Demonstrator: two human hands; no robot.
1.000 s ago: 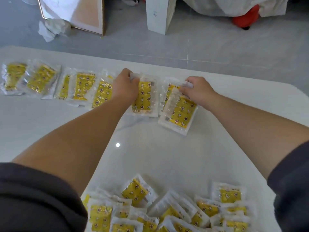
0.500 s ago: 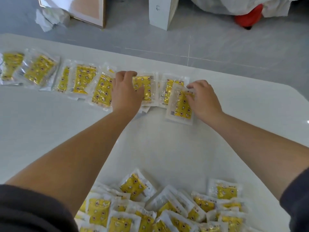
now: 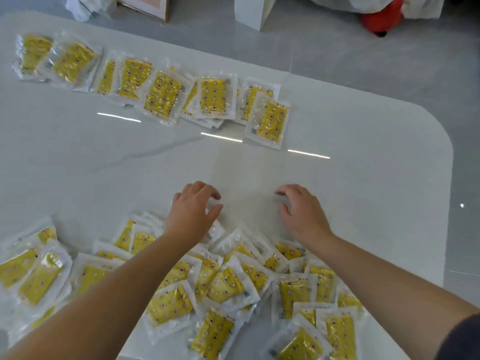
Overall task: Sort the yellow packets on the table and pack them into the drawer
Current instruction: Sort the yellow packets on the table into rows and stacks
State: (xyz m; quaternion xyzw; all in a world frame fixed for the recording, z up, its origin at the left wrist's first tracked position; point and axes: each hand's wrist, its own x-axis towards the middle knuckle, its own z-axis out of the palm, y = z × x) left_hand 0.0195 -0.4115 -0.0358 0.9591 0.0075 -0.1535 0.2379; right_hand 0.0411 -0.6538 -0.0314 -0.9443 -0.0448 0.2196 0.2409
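A row of yellow packets in clear wrappers [image 3: 161, 96] lies along the far side of the white table [image 3: 363, 165], overlapping one another; its right-most packet [image 3: 270, 122] sits slightly askew. A loose heap of the same packets [image 3: 226, 284] covers the near side. My left hand [image 3: 193, 211] hovers at the heap's far edge, fingers spread and curled, holding nothing. My right hand [image 3: 301, 211] is beside it over bare tabletop, fingers apart and empty. No drawer is in view.
Beyond the table lies grey floor with a white box [image 3: 250, 11], a framed board [image 3: 148, 6] leaning by crumpled paper, and a red object [image 3: 380, 20] under white plastic sheeting. The table's rounded corner is at the right.
Both hands let go of the packets in the far row and drew back toward me, now near the heap. The view tilted down, showing more of the heap.
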